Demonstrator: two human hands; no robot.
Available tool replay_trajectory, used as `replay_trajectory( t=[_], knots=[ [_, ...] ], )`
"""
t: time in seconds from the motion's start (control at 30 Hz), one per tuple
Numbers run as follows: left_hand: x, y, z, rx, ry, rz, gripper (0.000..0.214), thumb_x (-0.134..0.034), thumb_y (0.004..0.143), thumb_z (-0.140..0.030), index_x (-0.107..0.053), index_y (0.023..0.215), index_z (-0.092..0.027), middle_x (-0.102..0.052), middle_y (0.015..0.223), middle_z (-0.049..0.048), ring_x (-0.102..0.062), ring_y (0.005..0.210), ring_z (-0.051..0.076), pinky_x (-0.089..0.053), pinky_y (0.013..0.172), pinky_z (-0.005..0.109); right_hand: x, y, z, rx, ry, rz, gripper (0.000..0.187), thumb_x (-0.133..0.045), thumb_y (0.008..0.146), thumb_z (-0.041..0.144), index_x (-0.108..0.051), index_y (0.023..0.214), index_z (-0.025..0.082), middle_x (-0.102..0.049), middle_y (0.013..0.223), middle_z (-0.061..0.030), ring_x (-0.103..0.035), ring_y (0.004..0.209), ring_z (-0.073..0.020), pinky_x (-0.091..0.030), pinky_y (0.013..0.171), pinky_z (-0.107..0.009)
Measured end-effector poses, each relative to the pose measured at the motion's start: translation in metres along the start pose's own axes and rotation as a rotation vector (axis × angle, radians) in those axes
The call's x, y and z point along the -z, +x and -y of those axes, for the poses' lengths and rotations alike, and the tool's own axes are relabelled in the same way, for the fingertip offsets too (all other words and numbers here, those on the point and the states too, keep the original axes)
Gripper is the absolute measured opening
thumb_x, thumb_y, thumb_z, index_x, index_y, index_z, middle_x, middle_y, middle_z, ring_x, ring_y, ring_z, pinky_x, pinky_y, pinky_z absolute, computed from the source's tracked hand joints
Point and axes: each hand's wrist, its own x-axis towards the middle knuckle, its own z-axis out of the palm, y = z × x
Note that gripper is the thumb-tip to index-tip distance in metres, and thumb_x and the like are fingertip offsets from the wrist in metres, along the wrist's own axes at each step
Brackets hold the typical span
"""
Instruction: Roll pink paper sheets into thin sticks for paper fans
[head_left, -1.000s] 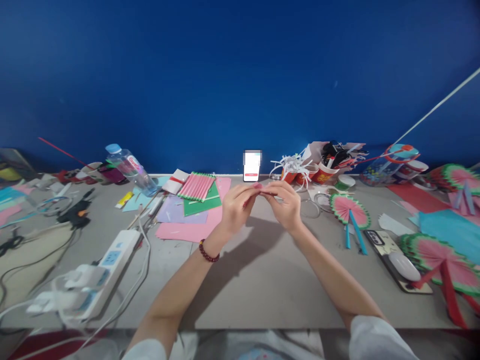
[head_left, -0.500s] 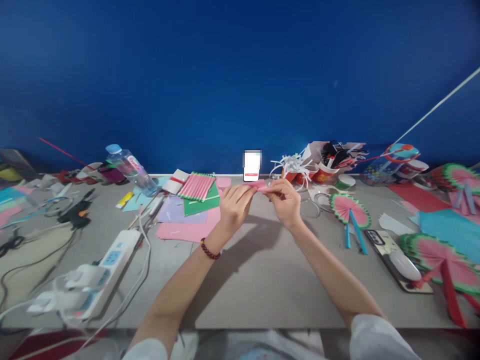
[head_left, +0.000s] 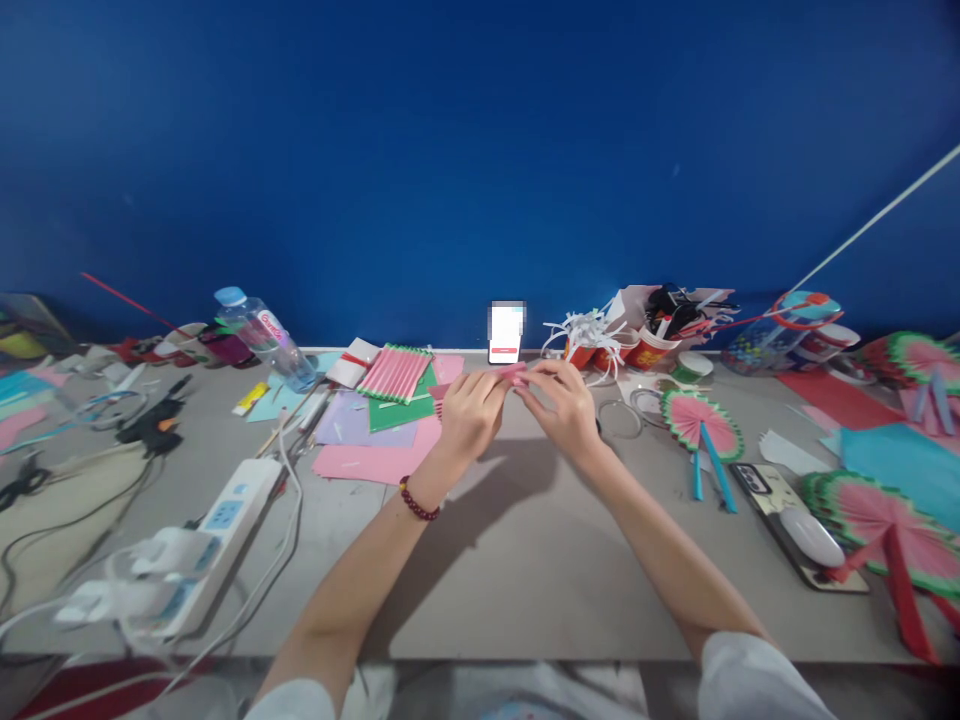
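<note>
My left hand (head_left: 472, 412), with a beaded bracelet at the wrist, is closed around a strip of pink folded paper (head_left: 513, 370). The paper's pleated other end pokes out left of the hand. At the right end of the strip, my right hand (head_left: 561, 405) pinches with thumb and fingertips; the exact contact is small and partly hidden. Both hands are raised over the desk, close together. To their left lies a pleated pink paper with green edges (head_left: 396, 373), on a green sheet (head_left: 405, 410). A phone (head_left: 505, 335) with a lit screen stands beyond the hands.
Left are a power strip (head_left: 225, 540), a glue gun (head_left: 154, 420) and a tilted water bottle (head_left: 270, 340). Cups of paper shreds (head_left: 592, 335) stand back right. Watermelon-coloured paper fans (head_left: 703, 420), a phone with a mouse (head_left: 810, 533) on it and blue paper (head_left: 900, 465) lie right.
My right hand's fingers have shifted slightly left along the pink paper and spread a little. More of the pleated end now shows left of my left hand.
</note>
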Motion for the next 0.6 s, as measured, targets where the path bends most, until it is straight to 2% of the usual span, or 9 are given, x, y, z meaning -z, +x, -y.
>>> replay_trajectory(
  t=[0.17, 0.3, 0.6],
  knots=[
    [0.003, 0.002, -0.002, -0.064, 0.025, 0.004, 0.020, -0.048, 0.089, -0.014, -0.064, 0.100, -0.018, -0.069, 0.089, 0.0069, -0.061, 0.082, 0.019, -0.040, 0.069, 0.033, 0.002, 0.001, -0.004, 0.039, -0.084, -0.031, 0.013, -0.059, 0.085, 0.025, -0.072, 0.084, 0.026, -0.063, 0.084, -0.0053, -0.055, 0.079, -0.0185, -0.047, 0.070, -0.033],
    [0.003, 0.001, 0.003, -0.061, 0.008, -0.014, 0.017, -0.053, 0.088, -0.017, -0.064, 0.102, -0.018, -0.069, 0.090, 0.0074, -0.062, 0.085, 0.020, -0.041, 0.072, 0.033, 0.004, 0.003, -0.004, 0.034, -0.053, -0.083, 0.011, -0.062, 0.083, 0.025, -0.072, 0.079, 0.025, -0.062, 0.077, -0.0044, -0.054, 0.074, -0.0182, -0.047, 0.069, -0.034],
    [0.000, -0.004, 0.009, -0.100, 0.032, -0.047, 0.019, -0.053, 0.087, -0.013, -0.063, 0.102, -0.018, -0.068, 0.089, 0.0070, -0.062, 0.082, 0.019, -0.041, 0.073, 0.033, 0.005, 0.003, -0.002, 0.008, -0.019, -0.068, 0.010, -0.063, 0.082, 0.027, -0.073, 0.081, 0.027, -0.062, 0.078, -0.0041, -0.054, 0.076, -0.0184, -0.047, 0.072, -0.035]
  ],
)
